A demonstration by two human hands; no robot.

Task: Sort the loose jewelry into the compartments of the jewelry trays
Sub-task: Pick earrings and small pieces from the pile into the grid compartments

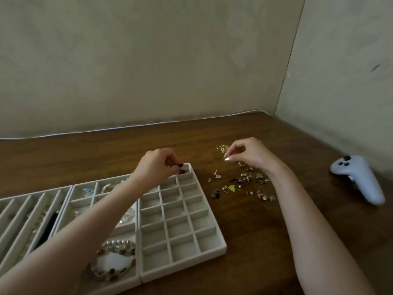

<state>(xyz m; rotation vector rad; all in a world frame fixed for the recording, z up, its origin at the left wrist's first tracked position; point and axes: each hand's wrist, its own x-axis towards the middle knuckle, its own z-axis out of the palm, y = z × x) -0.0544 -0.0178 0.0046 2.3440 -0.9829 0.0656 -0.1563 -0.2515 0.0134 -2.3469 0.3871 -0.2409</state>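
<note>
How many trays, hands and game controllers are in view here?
Trays: 3
Hands: 2, left and right
Controller: 1
Total: 6

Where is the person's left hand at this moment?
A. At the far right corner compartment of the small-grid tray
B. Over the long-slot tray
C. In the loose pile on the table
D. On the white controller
A: the left hand pinches a small dark piece over that corner of the small-grid tray; the right hand holds a gold piece above the table.
</note>
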